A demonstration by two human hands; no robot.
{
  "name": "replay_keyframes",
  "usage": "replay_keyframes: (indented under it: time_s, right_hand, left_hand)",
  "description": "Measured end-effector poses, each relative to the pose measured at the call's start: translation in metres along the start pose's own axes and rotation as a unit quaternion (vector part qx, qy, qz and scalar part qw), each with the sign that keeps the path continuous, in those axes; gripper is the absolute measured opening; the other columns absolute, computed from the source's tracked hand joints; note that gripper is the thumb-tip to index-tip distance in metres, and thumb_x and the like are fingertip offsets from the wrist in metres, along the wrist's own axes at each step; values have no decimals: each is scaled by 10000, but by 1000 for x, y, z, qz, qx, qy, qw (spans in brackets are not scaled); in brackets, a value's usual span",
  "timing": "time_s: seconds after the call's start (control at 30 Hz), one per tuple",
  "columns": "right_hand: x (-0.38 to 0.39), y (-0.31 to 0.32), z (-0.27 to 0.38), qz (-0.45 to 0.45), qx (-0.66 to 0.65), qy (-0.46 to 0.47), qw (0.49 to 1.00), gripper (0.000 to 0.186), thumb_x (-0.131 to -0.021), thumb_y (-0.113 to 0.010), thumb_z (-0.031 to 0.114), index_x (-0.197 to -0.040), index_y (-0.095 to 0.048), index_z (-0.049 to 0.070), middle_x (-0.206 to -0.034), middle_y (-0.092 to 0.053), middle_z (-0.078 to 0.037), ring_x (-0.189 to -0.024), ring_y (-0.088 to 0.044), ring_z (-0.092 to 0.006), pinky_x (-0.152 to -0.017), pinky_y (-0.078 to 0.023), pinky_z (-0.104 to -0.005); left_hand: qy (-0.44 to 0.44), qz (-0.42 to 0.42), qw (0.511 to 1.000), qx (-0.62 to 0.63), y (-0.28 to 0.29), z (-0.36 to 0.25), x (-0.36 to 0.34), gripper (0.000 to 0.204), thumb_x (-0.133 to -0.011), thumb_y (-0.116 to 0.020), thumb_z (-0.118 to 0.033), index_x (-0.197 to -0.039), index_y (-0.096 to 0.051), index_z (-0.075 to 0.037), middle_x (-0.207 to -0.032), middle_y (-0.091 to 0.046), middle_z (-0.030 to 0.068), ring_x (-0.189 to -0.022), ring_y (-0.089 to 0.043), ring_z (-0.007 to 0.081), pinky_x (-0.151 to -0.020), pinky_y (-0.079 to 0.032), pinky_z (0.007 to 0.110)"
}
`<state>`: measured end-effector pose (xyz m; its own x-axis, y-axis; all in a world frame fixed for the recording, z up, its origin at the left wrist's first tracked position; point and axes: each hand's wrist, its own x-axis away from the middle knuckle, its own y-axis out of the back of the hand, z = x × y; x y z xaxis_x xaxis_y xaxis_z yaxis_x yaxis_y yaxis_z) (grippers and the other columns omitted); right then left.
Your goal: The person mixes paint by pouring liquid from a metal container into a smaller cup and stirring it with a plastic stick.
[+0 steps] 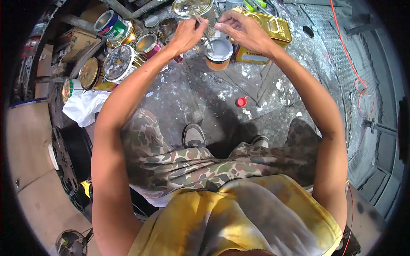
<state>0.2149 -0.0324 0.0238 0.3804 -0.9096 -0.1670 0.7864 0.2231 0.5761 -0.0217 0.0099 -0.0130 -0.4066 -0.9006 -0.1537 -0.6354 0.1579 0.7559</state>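
Note:
My left hand (190, 34) grips a thin stirring stick (207, 39), which slants down into an open can of grey paint (218, 57) with an orange lower side. To the right and above that can, my right hand (239, 30) has its fingers curled in toward the thumb; what, if anything, they hold is too small to make out. Behind that hand and partly hidden by it stands a gold rectangular tin (277, 27). A larger lidded can (188, 7) sits behind my left hand, and a small red cap (241, 102) lies on the paint-spattered floor (226, 85).
Several used paint cans (117, 62) crowd the upper left, beside a white plastic bag (83, 106). A black spool (68, 166) stands by my left arm. A red cord (341, 38) runs along the right. My shoes and camouflage-clad legs are below my hands.

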Motion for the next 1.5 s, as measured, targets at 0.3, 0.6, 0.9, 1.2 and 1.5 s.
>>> replay_keyframes:
  time_s: [0.3,0.6,0.9,1.2,1.5]
  right_hand:
    - [132,-74,-67,392,302,8,869,400,-870,-752,323,-1188,-693,89,-999,-713,-194,-925,-705,-347,-824,-560,-462]
    - [198,-136,-127,367,435,44,821,483,-906,-638,92,-1384,-575,128,-1356,-520,-181,-1143,-636,-334,-944,-534,-445]
    - [158,-145,-103,384,294,-50,874,424,-853,-641,20,-1269,-658,98,-1298,-537,-235,-1127,-653,-418,-939,-572,-473]
    - [184,-133,-137,351,399,51,846,517,-868,-594,-17,-1371,-600,107,-1395,-512,-209,-1104,-692,-366,-925,-595,-438]
    - [153,-132,-104,421,257,-55,868,488,-798,-714,23,-1272,-599,31,-1296,-509,-237,-1077,-662,-455,-927,-573,-514]
  left_hand:
    - [7,90,990,106,-8,-5,-4,468,-1076,-498,-447,-1115,-745,-52,-835,-675,72,-744,-637,172,-735,-522,355]
    - [-90,60,990,-96,-12,1,-19,584,-1032,-566,-445,-810,-637,90,-723,-634,275,-644,-632,420,-639,-484,502]
    - [-144,21,987,-70,-30,-1,-14,511,-1047,-544,-408,-874,-692,50,-829,-688,284,-817,-684,462,-750,-548,505]
    - [-71,20,997,12,-34,9,-18,497,-1046,-544,-405,-925,-766,22,-793,-675,300,-826,-665,490,-760,-527,516]
    - [-95,85,989,-74,-23,-25,-11,522,-1059,-511,-352,-844,-686,91,-809,-657,334,-825,-665,519,-765,-533,560]
